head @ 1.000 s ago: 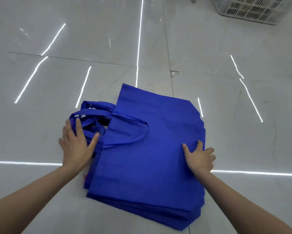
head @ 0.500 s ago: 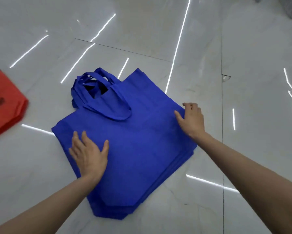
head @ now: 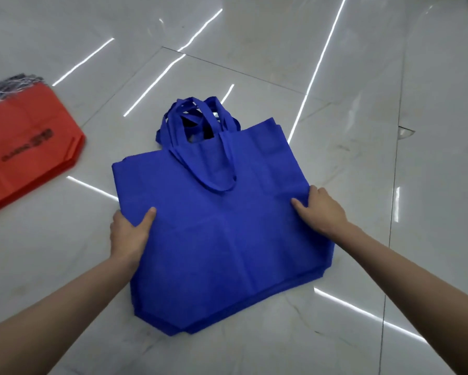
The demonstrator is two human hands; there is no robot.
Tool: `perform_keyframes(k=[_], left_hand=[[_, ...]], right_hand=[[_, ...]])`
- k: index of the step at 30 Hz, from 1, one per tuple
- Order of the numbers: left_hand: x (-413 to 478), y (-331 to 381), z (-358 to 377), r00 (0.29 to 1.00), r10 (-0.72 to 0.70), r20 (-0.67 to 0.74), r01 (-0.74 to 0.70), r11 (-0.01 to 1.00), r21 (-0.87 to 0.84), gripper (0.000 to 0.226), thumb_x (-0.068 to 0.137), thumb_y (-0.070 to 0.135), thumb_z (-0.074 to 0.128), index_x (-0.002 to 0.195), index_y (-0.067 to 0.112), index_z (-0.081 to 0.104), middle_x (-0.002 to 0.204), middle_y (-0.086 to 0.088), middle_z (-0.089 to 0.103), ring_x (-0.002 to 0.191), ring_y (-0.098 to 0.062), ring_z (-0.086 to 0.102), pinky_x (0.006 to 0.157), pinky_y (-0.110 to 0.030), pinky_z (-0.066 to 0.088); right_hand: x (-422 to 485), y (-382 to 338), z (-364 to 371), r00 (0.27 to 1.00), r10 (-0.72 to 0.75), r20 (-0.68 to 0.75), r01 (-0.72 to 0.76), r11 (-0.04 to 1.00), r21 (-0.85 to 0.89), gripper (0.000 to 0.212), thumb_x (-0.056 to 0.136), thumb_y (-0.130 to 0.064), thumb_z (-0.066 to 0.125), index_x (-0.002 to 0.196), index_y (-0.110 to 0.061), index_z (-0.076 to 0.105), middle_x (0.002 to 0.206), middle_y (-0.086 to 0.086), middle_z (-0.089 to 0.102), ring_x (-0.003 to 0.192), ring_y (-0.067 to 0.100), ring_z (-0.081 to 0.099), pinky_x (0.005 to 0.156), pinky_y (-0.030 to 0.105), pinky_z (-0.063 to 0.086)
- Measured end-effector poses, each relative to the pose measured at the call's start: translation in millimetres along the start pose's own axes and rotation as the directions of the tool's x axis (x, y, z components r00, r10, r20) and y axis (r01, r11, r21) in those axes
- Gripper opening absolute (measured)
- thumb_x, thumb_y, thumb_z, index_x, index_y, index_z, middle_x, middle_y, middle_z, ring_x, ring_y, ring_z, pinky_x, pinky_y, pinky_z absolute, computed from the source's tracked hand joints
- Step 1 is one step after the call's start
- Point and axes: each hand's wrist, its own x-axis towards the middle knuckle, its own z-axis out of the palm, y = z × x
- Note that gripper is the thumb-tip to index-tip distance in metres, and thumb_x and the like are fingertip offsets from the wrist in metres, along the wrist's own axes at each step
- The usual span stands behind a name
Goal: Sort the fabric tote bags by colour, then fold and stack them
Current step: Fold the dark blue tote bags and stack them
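A: Near edge first. Blue stack (head: 222,239) lies flat on the floor (head: 417,185), bottom hem toward the person, both forearms reaching in over it.

B: Hands?

A: Left hand (head: 130,234) pinches the stack's left edge, thumb on top, fingers tucked under, so can't see how many layers it has. Right hand (head: 322,209) is closed on the stack's right edge, thumb lying on the fabric.

B: So one hand per side, about level w/ each other?

A: Yep, stack sits right between them, neither hand clearly nearer. Its height runs away from the person, width hand to hand.

B: Next move turns on that?

A: I'd say so. Looks like squaring up or a fold, prob. across the width.

B: Further out?

A: Handles (head: 197,123) bunched at the stack's far edge, one loop flopped back onto the top bag. Far left of the stack, well apart: red bags (head: 24,158), w/ something grey at their far end.
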Motion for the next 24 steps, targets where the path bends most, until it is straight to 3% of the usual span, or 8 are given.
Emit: perform_keyframes(k=[3,5,9,15,19,20,22,24], left_hand=[[0,3,-15,0.999,0.031,0.045,-0.036,0.995,0.094,0.075,0.077,0.049,0.069,0.133,0.011,0.035,0.132,-0.01,0.046,0.119,-0.033,0.048,0.1,-0.05,0.042],[-10,-4,-18,0.995,-0.087,-0.05,0.096,0.962,0.255,0.093,0.076,0.049,0.07,0.141,0.004,0.022,0.142,-0.021,0.03,0.127,-0.041,0.036,0.104,-0.052,0.035],[-40,-23,-11,0.944,-0.32,-0.084,0.331,0.896,0.298,0.089,0.072,0.055,0.07,0.13,-0.002,0.034,0.135,-0.025,0.031,0.119,-0.044,0.039,0.1,-0.05,0.036],[-45,-26,6,0.961,-0.267,-0.068,0.276,0.94,0.199,0.076,0.078,0.05,0.068,0.129,0.004,0.036,0.133,-0.02,0.033,0.119,-0.04,0.039,0.096,-0.047,0.038],[-16,-25,-17,0.996,-0.08,-0.031,0.084,0.983,0.163,0.079,0.076,0.049,0.071,0.134,0.007,0.037,0.135,-0.018,0.039,0.119,-0.037,0.044,0.099,-0.049,0.041],[-12,-25,-23,1.0,-0.013,-0.011,0.015,0.979,0.203,0.085,0.076,0.049,0.07,0.139,0.007,0.03,0.138,-0.018,0.036,0.122,-0.036,0.041,0.1,-0.05,0.04],[-18,-29,-33,0.982,0.176,0.067,-0.188,0.902,0.388,0.1,0.074,0.056,0.069,0.147,0.012,0.015,0.146,-0.017,0.022,0.133,-0.035,0.027,0.106,-0.049,0.033],[-35,-44,-38,0.839,0.432,0.332,-0.538,0.566,0.625,0.108,0.068,0.076,0.055,0.149,0.021,0.01,0.152,-0.018,0.012,0.138,-0.039,0.015,0.105,-0.055,0.028]], right_hand=[[-14,7,4,0.998,0.059,0.022,-0.061,0.994,0.089,0.057,0.092,-0.055,0.042,0.127,-0.01,0.044,0.126,0.012,0.047,0.103,0.029,0.052,0.083,0.04,0.046],[-26,8,8,0.984,0.18,-0.01,-0.179,0.981,0.071,0.067,0.09,-0.06,0.042,0.137,-0.011,0.035,0.133,0.015,0.04,0.118,0.036,0.044,0.09,0.045,0.041],[-48,1,27,0.937,0.348,0.01,-0.348,0.934,0.075,0.073,0.088,-0.066,0.037,0.133,-0.009,0.036,0.135,0.016,0.035,0.122,0.038,0.035,0.094,0.049,0.036],[-28,-11,18,0.911,0.403,0.087,-0.411,0.874,0.26,0.076,0.089,-0.063,0.043,0.137,-0.005,0.032,0.138,0.021,0.035,0.124,0.042,0.037,0.1,0.048,0.034],[-25,-23,22,0.937,0.337,0.089,-0.348,0.893,0.284,0.074,0.087,-0.059,0.05,0.134,-0.003,0.033,0.135,0.02,0.038,0.118,0.041,0.045,0.097,0.049,0.041],[-29,-26,24,0.962,0.27,-0.032,-0.259,0.946,0.196,0.074,0.087,-0.056,0.052,0.134,-0.003,0.033,0.134,0.021,0.039,0.117,0.041,0.045,0.095,0.048,0.042],[-41,-32,27,0.932,-0.165,-0.324,0.128,0.983,-0.132,0.069,0.088,-0.052,0.051,0.136,-0.004,0.037,0.132,0.022,0.044,0.115,0.042,0.047,0.094,0.048,0.042],[-60,-40,40,0.673,-0.686,-0.278,0.603,0.726,-0.331,0.067,0.086,-0.056,0.045,0.135,-0.011,0.045,0.131,0.02,0.05,0.116,0.041,0.05,0.097,0.052,0.041]])
